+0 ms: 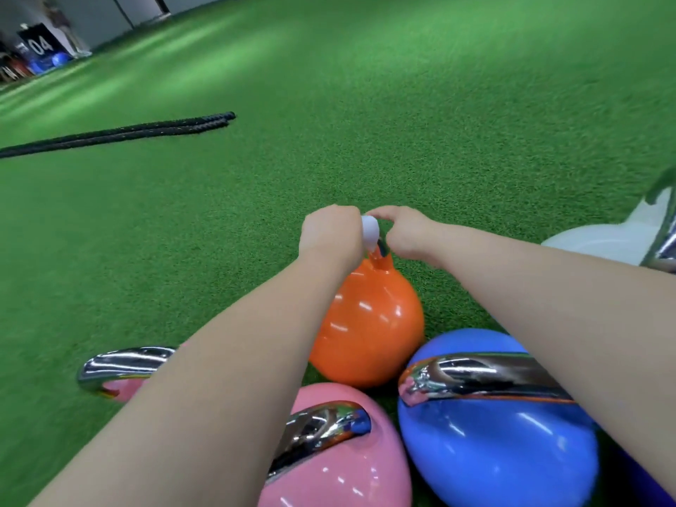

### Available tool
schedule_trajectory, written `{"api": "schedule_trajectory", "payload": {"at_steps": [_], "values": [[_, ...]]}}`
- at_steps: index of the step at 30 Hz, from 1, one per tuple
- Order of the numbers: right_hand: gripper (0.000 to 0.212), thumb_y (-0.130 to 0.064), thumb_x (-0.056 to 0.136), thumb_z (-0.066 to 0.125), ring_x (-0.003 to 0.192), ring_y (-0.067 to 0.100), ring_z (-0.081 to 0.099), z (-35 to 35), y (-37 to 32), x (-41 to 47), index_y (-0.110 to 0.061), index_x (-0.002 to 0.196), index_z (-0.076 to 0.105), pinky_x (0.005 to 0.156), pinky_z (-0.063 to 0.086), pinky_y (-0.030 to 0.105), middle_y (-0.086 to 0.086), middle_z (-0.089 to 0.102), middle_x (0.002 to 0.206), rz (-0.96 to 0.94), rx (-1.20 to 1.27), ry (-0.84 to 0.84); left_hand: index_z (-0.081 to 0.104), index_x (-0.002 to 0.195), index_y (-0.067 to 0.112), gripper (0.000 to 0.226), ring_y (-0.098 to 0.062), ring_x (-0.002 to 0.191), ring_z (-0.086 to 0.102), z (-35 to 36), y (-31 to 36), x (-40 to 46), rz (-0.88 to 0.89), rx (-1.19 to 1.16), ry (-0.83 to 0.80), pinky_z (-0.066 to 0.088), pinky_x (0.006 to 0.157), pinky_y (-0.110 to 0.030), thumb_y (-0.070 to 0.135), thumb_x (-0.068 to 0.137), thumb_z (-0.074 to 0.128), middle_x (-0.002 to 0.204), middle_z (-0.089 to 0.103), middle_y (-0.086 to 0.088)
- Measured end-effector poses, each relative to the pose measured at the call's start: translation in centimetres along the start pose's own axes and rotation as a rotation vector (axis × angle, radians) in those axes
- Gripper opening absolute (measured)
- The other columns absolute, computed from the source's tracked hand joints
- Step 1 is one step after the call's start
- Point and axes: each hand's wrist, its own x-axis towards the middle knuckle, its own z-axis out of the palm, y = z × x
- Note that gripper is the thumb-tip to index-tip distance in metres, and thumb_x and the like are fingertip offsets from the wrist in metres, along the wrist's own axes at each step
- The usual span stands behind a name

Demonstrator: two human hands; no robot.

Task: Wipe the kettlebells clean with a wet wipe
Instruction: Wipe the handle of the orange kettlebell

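An orange kettlebell (pixel 369 323) stands on the green turf ahead of me. Both my hands meet over its handle. My left hand (pixel 329 232) holds a white wet wipe (pixel 369 230) bunched against the top of the handle. My right hand (pixel 406 236) grips the handle from the right side, fingers curled over it. Most of the handle is hidden by the hands. Nearer to me lie a pink kettlebell (pixel 336 466) and a blue kettlebell (pixel 494 440), each with a chrome handle. A second pink kettlebell (pixel 120 387) shows behind my left forearm.
A white kettlebell (pixel 600 243) with a chrome handle sits at the right edge. Two black battle ropes (pixel 120 135) lie across the turf at the left. Gym gear and a "04" sign (pixel 38 43) stand far back left. Open turf (pixel 402 104) stretches ahead.
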Motion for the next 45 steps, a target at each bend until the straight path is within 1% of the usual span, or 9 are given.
{"api": "schedule_trajectory", "payload": {"at_steps": [4, 8, 11, 13, 17, 21, 26, 38, 45], "values": [[0.039, 0.009, 0.086, 0.044, 0.058, 0.013, 0.040, 1.7, 0.4, 2.5, -0.010, 0.117, 0.057, 0.036, 0.028, 0.014, 0.005, 0.055, 0.079, 0.018, -0.018, -0.028, 0.044, 0.091, 0.017, 0.010, -0.031, 0.088, 0.059, 0.7, -1.5, -0.6, 0.251, 0.006, 0.129, 0.033, 0.060, -0.031, 0.012, 0.083, 0.049, 0.094, 0.062, -0.006], [0.035, 0.010, 0.084, 0.034, 0.072, 0.017, 0.046, 2.2, 1.1, 2.3, -0.010, 0.085, 0.062, 0.050, 0.035, 0.017, 0.001, 0.054, 0.076, -0.013, -0.011, -0.047, 0.049, 0.094, 0.015, 0.010, -0.031, 0.085, 0.061, 1.9, -2.6, -1.1, 0.419, 0.027, 0.288, 0.031, 0.057, -0.031, 0.016, 0.084, 0.049, 0.090, 0.062, -0.004], [0.036, 0.006, 0.085, 0.042, 0.067, 0.015, 0.044, 2.7, 1.2, 2.7, -0.020, 0.061, 0.051, 0.055, 0.035, 0.021, -0.003, 0.050, 0.067, -0.008, 0.004, -0.040, 0.056, 0.072, 0.013, 0.021, -0.027, 0.052, 0.060, 3.2, -3.7, -1.6, 0.413, -0.026, 0.500, 0.025, 0.045, -0.023, 0.013, 0.060, 0.074, 0.059, 0.059, -0.003], [0.035, 0.004, 0.085, 0.044, 0.071, 0.013, 0.047, 2.5, 1.0, 2.9, -0.020, 0.061, 0.053, 0.066, 0.038, 0.025, -0.001, 0.054, 0.072, 0.009, 0.025, -0.063, 0.056, 0.064, 0.014, 0.027, -0.025, 0.045, 0.057, 3.9, -4.4, -1.9, 0.321, -0.102, 0.526, 0.029, 0.042, -0.019, 0.017, 0.053, 0.080, 0.051, 0.056, -0.001], [0.028, 0.000, 0.089, 0.045, 0.085, 0.016, 0.053, 1.8, 0.4, 2.9, -0.013, 0.067, 0.054, 0.075, 0.036, 0.031, 0.006, 0.060, 0.086, 0.026, -0.019, -0.149, 0.057, 0.087, 0.012, 0.010, -0.031, 0.082, 0.060, 5.2, -6.3, -2.3, 0.042, -0.359, 0.289, 0.037, 0.061, -0.030, 0.022, 0.084, 0.058, 0.085, 0.065, -0.008], [0.029, 0.006, 0.087, 0.043, 0.085, 0.018, 0.053, 1.8, 0.5, 2.9, -0.011, 0.066, 0.056, 0.080, 0.041, 0.033, 0.006, 0.059, 0.082, 0.045, -0.017, -0.163, 0.047, 0.069, 0.022, 0.022, -0.016, 0.068, 0.049, 8.2, -7.7, -3.3, -0.313, -1.072, 0.176, 0.034, 0.050, -0.018, 0.011, 0.081, 0.063, 0.069, 0.054, 0.008], [0.029, 0.004, 0.088, 0.041, 0.079, 0.013, 0.051, 1.9, 1.0, 2.8, -0.012, 0.070, 0.057, 0.080, 0.035, 0.031, 0.004, 0.060, 0.084, 0.035, 0.011, -0.172, 0.062, 0.092, 0.022, 0.010, -0.015, 0.073, 0.057, 11.1, -6.0, -3.8, -0.643, -1.590, -0.013, 0.049, 0.064, -0.027, 0.018, 0.084, 0.066, 0.085, 0.060, -0.001], [0.029, 0.004, 0.088, 0.043, 0.079, 0.011, 0.056, 1.5, 2.0, 3.2, -0.013, 0.076, 0.063, 0.085, 0.044, 0.031, 0.001, 0.064, 0.081, 0.043, 0.084, -0.204, 0.065, 0.093, 0.017, 0.017, -0.016, 0.076, 0.061, 11.0, -5.8, -3.3, -0.657, -1.667, 0.015, 0.050, 0.065, -0.026, 0.009, 0.079, 0.070, 0.089, 0.065, -0.004], [0.031, 0.007, 0.087, 0.040, 0.081, 0.013, 0.058, 1.4, 2.1, 3.0, -0.013, 0.079, 0.062, 0.091, 0.044, 0.033, 0.002, 0.064, 0.082, 0.052, 0.111, -0.232, 0.049, 0.069, 0.019, 0.022, -0.014, 0.064, 0.050, 7.2, -8.2, -2.6, -0.240, -0.969, -0.017, 0.043, 0.059, -0.025, 0.010, 0.079, 0.066, 0.068, 0.054, 0.002]]}}
